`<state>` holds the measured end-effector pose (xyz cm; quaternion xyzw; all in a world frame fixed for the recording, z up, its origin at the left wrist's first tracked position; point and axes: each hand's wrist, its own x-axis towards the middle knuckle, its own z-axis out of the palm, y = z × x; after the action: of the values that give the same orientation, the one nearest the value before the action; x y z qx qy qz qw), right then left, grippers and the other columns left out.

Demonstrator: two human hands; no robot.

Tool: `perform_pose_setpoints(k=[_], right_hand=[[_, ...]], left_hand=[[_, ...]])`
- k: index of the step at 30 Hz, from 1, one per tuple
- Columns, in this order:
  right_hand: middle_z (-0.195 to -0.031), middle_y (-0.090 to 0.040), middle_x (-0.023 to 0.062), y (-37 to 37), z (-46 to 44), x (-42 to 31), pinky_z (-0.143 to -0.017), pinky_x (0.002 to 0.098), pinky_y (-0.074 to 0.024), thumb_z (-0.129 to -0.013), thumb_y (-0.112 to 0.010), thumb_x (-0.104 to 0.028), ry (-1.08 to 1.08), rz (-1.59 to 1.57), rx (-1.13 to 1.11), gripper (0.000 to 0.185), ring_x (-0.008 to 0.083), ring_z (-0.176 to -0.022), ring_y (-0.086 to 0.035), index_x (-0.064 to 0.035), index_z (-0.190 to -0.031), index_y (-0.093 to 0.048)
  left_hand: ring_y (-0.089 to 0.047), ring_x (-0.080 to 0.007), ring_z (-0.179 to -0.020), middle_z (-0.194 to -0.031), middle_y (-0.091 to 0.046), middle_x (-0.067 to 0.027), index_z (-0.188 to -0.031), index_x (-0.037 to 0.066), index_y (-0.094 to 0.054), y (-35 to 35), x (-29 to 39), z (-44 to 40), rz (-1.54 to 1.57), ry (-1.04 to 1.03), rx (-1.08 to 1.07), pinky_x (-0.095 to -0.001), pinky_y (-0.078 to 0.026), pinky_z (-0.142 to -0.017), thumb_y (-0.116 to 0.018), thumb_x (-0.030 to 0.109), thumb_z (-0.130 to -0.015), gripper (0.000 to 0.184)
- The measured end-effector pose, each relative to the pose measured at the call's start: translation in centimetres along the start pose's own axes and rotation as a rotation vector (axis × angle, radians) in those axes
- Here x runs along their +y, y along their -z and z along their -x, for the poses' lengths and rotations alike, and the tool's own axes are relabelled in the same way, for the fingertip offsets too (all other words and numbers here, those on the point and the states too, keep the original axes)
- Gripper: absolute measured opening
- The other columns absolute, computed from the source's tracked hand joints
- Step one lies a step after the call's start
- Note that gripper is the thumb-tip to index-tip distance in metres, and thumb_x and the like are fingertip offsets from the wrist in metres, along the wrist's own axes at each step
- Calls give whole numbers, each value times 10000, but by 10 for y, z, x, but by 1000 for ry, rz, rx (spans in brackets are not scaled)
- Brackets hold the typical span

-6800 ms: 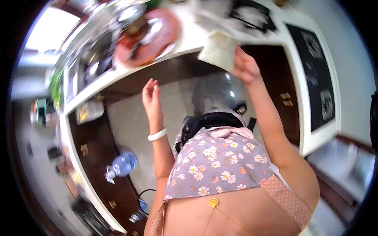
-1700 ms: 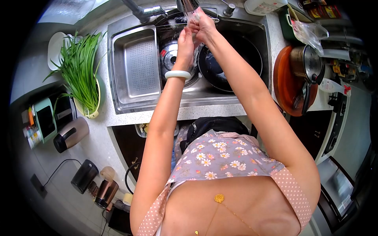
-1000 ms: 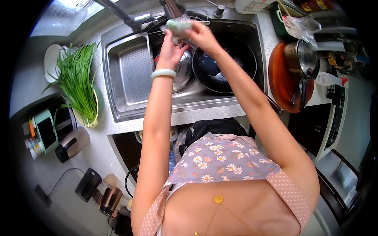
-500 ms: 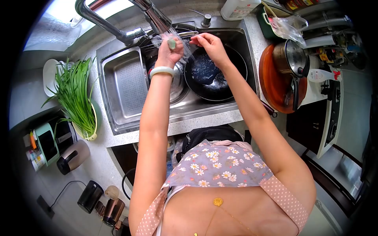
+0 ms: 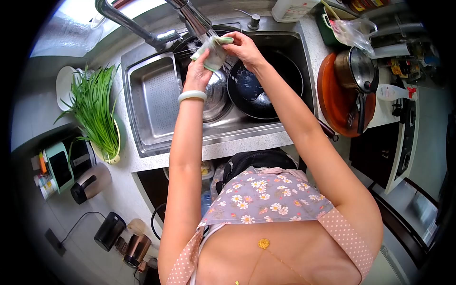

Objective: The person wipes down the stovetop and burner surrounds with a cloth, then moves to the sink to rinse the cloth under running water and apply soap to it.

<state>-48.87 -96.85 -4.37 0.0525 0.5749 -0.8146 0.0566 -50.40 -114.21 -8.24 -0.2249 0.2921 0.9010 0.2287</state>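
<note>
Under the running tap [image 5: 194,20], a white dishcloth [image 5: 216,56] with green edges is spread out between my two hands. My left hand [image 5: 197,75], with a pale bangle at its wrist, grips the cloth's left side between thumb and fingers. At the upper right corner, the fingers of my right hand [image 5: 246,51] pinch the green edge. Water runs onto the cloth. Below my right hand sits a wet black frying pan [image 5: 266,92] in the sink. A shiny round metal vessel [image 5: 216,99] lies beside it, partly covered by my left hand and arm.
A perforated metal tray [image 5: 154,99] fills the sink's left part. Green leafy stalks [image 5: 97,109] lie in a basket on the left counter. To the right, a lidded saucepan [image 5: 354,69] stands on a round wooden board [image 5: 330,104]. A white jug [image 5: 292,9] stands behind the sink.
The dishcloth, bunched in my left fist before, is now opened out. My right hand has moved left and taken hold of its edge. The view has shifted slightly.
</note>
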Motion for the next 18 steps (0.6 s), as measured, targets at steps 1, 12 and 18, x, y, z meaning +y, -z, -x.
perform_pose_setpoints(k=[1,12,18], right_hand=[[-1041,-692,62,-2,0,2,-793,278,-535,-885,-736,-52,21,-18,-5,288,124,-921,-653,-7,-1151,-634],[-1133,-687,36,-8,0,13,-911,309,-518,-988,-618,-124,-170,-206,-27,257,127,-1010,-636,-51,-1233,-648],[-1156,-694,63,6,-4,9,-972,306,-466,-951,-661,-175,148,520,-126,319,165,-1062,-626,-74,-1254,-661]], left_hand=[[-639,-274,-1150,-1272,-639,-122,-1292,11,-554,0,0,5,15,-22,3,-443,-515,-1036,-633,72,-971,336],[-554,-286,-1272,-1351,-587,-125,-1347,30,-527,7,0,34,171,-23,-156,-459,-409,-1142,-571,176,-1017,363],[-576,-259,-1251,-1316,-623,-104,-1314,48,-560,-3,-4,38,115,68,-93,-473,-438,-1110,-599,217,-1005,354]])
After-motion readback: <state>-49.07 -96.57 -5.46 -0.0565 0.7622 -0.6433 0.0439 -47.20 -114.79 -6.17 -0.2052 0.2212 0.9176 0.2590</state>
